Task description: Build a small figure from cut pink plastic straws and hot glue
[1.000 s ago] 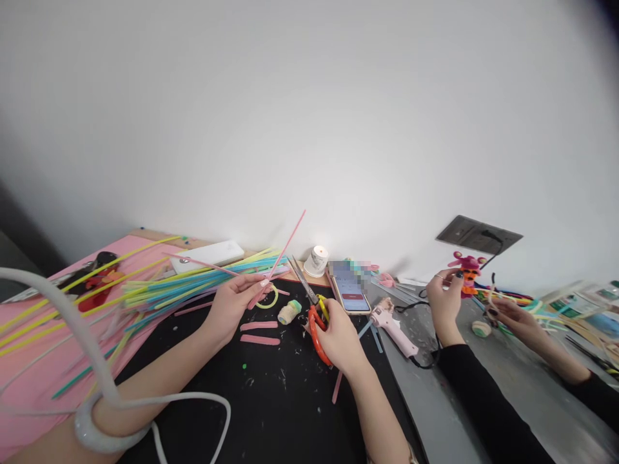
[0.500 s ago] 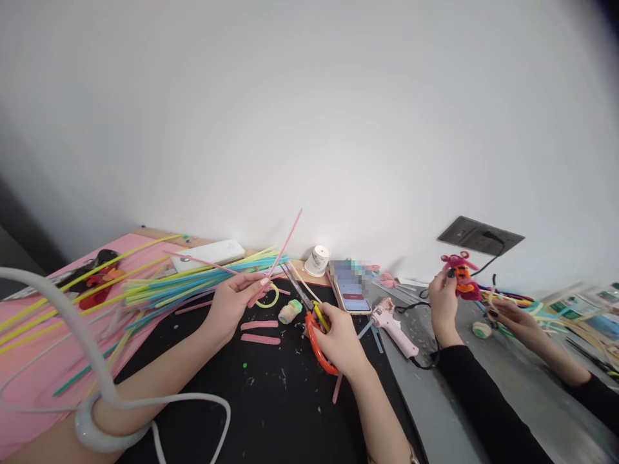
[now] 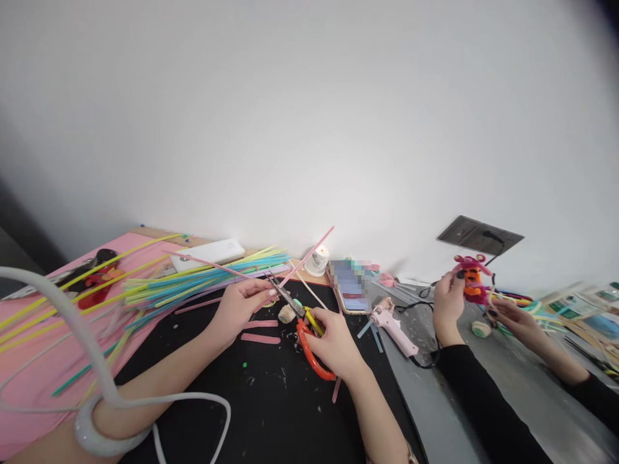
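My left hand (image 3: 246,301) is closed, pinching a pink pipe cleaner (image 3: 307,256) that slants up to the right. In my right hand (image 3: 334,343) are scissors (image 3: 309,341) with orange and yellow on the handles. Their blades reach the pink pipe cleaner close to my left fingertips; whether they cut into it I cannot tell. Below my left hand, short pink pieces (image 3: 260,338) lie on the black mat (image 3: 271,412). Behind the scissors sits a small beige and green roll (image 3: 287,313), partly hidden by them.
Left lies a bundle of coloured pipe cleaners (image 3: 193,283) and a white box (image 3: 207,254). Behind are a paper cup (image 3: 317,261) and a phone (image 3: 349,287); right, a pink glue gun (image 3: 394,330). Another person's hands (image 3: 449,303) hold a pink and orange fuzzy figure (image 3: 474,280).
The scissors have moved left to the pink pipe cleaner by my left fingers. The pipe cleaner's free end has swung right and lower. The other person's figure has shifted right.
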A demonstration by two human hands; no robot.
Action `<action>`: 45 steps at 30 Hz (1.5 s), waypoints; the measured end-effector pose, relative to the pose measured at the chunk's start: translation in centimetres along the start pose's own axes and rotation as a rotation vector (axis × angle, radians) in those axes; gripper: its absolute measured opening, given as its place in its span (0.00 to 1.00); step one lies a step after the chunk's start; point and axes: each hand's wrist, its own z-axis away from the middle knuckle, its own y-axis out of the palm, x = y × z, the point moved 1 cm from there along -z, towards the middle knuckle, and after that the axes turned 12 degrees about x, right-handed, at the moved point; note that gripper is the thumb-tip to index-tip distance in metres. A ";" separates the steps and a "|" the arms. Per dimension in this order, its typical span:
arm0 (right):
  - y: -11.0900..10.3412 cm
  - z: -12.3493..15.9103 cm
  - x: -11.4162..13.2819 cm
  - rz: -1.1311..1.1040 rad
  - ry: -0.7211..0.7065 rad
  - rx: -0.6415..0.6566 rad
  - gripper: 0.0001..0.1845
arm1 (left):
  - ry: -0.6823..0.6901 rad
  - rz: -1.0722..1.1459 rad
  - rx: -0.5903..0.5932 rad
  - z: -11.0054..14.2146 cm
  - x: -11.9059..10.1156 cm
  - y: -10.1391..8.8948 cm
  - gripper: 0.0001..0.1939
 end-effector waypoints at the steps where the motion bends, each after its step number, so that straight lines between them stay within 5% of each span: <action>1: 0.0 0.0 0.0 0.001 0.001 -0.003 0.08 | -0.001 0.003 0.001 0.0 0.1 0.0 0.07; 18: -0.3 0.0 -0.3 0.000 -0.021 -0.015 0.11 | -0.034 0.005 -0.007 0.0 -0.2 -0.1 0.08; 32: -1.0 0.2 -0.2 -0.027 -0.043 0.087 0.14 | -0.111 -0.027 0.140 -0.3 -0.6 -0.7 0.07; 45: -1.0 -0.1 -0.8 -0.016 -0.025 0.000 0.13 | -0.112 -0.028 0.181 -0.1 -0.8 -0.9 0.07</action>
